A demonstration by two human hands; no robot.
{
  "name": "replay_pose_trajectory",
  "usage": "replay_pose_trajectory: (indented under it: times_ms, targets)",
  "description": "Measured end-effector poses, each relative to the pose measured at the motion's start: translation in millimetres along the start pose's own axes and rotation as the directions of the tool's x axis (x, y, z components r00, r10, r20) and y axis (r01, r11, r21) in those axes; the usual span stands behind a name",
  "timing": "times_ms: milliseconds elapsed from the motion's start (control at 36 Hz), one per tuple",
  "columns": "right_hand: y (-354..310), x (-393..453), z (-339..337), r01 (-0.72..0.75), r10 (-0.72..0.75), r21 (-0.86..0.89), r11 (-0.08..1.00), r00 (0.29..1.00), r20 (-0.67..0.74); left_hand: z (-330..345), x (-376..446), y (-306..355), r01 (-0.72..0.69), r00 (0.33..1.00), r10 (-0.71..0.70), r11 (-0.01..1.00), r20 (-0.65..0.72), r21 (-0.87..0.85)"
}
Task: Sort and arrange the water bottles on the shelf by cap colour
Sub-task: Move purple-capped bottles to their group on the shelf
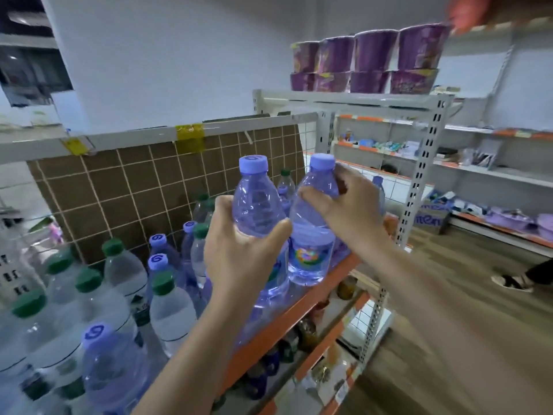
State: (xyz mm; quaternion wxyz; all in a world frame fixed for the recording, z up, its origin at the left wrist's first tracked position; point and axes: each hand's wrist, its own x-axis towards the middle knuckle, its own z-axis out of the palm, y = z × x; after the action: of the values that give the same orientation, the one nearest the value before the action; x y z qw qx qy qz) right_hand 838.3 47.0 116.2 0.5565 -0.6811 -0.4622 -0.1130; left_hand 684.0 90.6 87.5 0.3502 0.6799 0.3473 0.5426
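Your left hand [242, 253] grips one blue-capped bottle [257, 202] — fingers curled round its body. Your right hand [344, 205] grips another blue-capped bottle [311, 235] at the shoulder, both touching above the shelf [299, 307].

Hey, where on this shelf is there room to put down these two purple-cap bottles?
Little bare shelf shows. The left side is packed with green-cap bottles and purple-cap ones. The likeliest gap is at the right front, along the orange shelf edge, under the bottles held by the left hand and right hand, though they hide it.

red object [469, 13] blurred, cut off top
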Motion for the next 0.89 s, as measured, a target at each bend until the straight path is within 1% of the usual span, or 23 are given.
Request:
replay_pose_trajectory:
  times_ms: [111, 333, 528, 639, 694, 750, 806, 889]
  targets:
    - [21.8, 38.0, -1.6, 0.01, -0.011, -0.019, 1.0, 1.0, -0.017, 30.3, 29.5, 4.0, -0.013, 1.0, 0.013, 1.0, 0.005, 0.019]
    - [77.4, 120.9, 2.9, 0.026, -0.026, -0.014, 1.0, 0.999, -0.043, 92.2, 96.9, 6.8, -0.034, 0.997, 0.042, 0.991, -0.059, 0.129]
    - [136.6, 206.3, 8.2, 0.071, -0.069, 0.04, 0.997, 0.996, -0.049, 168.8, 160.2, 9.3, 0.029, 0.987, 0.01, 0.97, -0.16, 0.241]
    - [173.3, 256.0, 18.6, 0.106, -0.102, 0.066, 0.992, 0.993, -0.053, 218.2, 192.8, 4.8, 0.068, 0.981, -0.004, 0.945, -0.195, 0.321]
    - [190.8, 277.4, 25.2, 0.114, -0.112, 0.078, 0.99, 0.993, -0.034, 241.0, 206.3, 1.8, 0.062, 0.984, 0.003, 0.933, -0.179, 0.355]
    - [206.6, 294.3, 32.5, 0.09, -0.091, 0.075, 0.993, 0.996, 0.012, 260.3, 219.6, -2.9, 0.075, 0.989, -0.019, 0.92, -0.146, 0.386]
    - [222.7, 306.9, 40.7, 0.044, -0.048, 0.055, 0.998, 0.996, 0.073, 277.0, 233.4, -11.9, 0.112, 0.991, -0.071, 0.904, -0.114, 0.414]
    - [244.8, 317.5, 52.3, 0.01, -0.007, -0.011, 1.0, 0.983, 0.182, 299.3, 247.7, -24.8, 0.203, 0.979, -0.189, 0.876, -0.076, 0.438]
